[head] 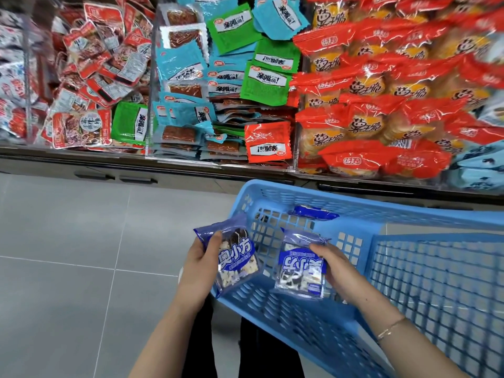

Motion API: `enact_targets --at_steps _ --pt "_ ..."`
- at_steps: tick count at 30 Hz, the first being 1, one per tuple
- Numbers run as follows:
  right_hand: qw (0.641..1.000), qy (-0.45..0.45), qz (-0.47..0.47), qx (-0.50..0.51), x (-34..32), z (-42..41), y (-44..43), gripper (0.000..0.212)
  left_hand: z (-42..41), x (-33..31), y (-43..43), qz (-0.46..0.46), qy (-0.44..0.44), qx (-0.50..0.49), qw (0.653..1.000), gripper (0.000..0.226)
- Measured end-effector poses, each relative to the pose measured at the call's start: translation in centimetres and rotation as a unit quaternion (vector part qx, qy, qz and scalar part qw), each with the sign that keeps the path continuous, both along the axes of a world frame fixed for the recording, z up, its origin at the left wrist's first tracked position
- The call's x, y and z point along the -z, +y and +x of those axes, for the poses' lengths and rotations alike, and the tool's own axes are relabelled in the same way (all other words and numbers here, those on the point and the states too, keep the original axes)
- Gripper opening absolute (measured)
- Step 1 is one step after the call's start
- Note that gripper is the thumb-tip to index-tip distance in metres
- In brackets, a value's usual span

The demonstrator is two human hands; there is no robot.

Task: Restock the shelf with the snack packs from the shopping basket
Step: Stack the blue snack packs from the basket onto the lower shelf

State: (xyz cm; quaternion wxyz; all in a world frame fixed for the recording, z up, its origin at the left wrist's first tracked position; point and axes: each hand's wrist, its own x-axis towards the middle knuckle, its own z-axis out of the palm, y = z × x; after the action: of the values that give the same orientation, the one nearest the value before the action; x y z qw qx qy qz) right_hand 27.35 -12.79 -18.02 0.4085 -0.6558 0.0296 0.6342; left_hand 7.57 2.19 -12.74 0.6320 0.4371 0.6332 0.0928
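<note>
Our left hand (200, 264) curls round a blue snack pack (236, 259), thumb pressed on its upper left corner and fingers hidden behind it. The pack stands tilted just right of the palm, at the left rim of the blue basket (354, 204). Our right hand (336, 270) pinches a second blue pack (299, 271) by its right edge, thumb lying across the top seam. This pack sits left of the palm, inside the basket, and we cannot tell whether it touches the mesh. The two packs lie side by side near the middle of the frame, apart from each other. A third blue pack (313, 212) rests against the basket's far wall, above the right one. A thin bracelet (390, 329) circles our right wrist. The shelf (81, 154) fills the upper frame, with red packs (95, 64) at upper left, green and blue sachets (226, 77) in the middle and orange bags (368, 126) at upper right. Grey floor tiles (68, 241) spread across the lower left.
</note>
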Motion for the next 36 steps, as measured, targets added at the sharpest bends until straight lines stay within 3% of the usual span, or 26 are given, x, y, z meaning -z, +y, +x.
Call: enact_targets --at_steps 3,6,10,13,16,19,22,23,25,26,28,31,34,36 --pt "0.999 -0.02 0.006 -0.037 -1.3 -0.9 0.7 0.047 0.5 0.2 -0.5 -0.054 -0.007 0.042 0.998 0.022" --pt "0.997 -0.028 0.047 -0.058 -2.7 -2.2 2.2 0.026 1.0 0.6 -1.2 -0.098 -0.008 0.095 0.991 0.049" --pt "0.997 -0.014 0.069 0.033 -3.2 -3.4 2.9 0.04 1.4 1.4 -1.5 -0.135 -0.049 0.014 0.99 0.079" --pt "0.989 0.038 0.058 0.133 -3.7 -4.8 2.3 0.036 1.3 1.8 -1.2 -0.158 -0.14 -0.041 0.977 0.081" --pt "0.968 0.089 0.004 0.234 -4.6 -7.1 1.8 0.028 1.7 1.8 -1.6 -0.067 -0.154 -0.03 0.985 0.069" --pt "0.973 0.119 -0.091 0.175 -4.9 -9.1 1.6 0.033 2.9 1.6 -2.5 -0.006 -0.114 0.031 0.993 0.056" --pt "0.994 -0.024 -0.104 0.027 -4.5 -8.7 0.8 0.027 3.3 1.7 -1.9 0.014 -0.1 0.063 0.993 0.047" --pt "0.989 -0.126 -0.077 -0.023 -4.2 -7.9 0.3 0.044 3.2 1.8 -1.7 0.018 -0.091 0.091 0.992 0.048" --pt "0.943 -0.296 0.016 -0.149 -3.8 -5.4 -0.5 0.086 3.1 2.0 -1.4 0.005 -0.096 0.133 0.986 0.049" --pt "0.914 -0.335 0.071 -0.218 -3.6 -4.5 -0.4 0.086 3.1 1.9 -1.4 -0.011 -0.107 0.141 0.984 0.049" --pt "0.884 -0.343 0.135 -0.287 -3.3 -3.7 0.1 0.072 2.8 2.0 -1.3 -0.059 -0.148 0.119 0.98 0.048" --pt "0.913 -0.337 0.136 -0.187 -3.0 -4.8 0.8 0.052 2.4 1.8 -1.4 -0.131 -0.208 0.074 0.967 0.054" --pt "0.924 -0.334 0.149 -0.114 -3.1 -5.9 1.5 0.034 2.9 1.8 -2.0 -0.066 -0.147 0.11 0.981 0.061" --pt "0.946 -0.276 0.145 -0.089 -2.7 -5.8 2.0 0.023 3.0 2.0 -2.1 -0.044 -0.116 0.069 0.99 0.053"
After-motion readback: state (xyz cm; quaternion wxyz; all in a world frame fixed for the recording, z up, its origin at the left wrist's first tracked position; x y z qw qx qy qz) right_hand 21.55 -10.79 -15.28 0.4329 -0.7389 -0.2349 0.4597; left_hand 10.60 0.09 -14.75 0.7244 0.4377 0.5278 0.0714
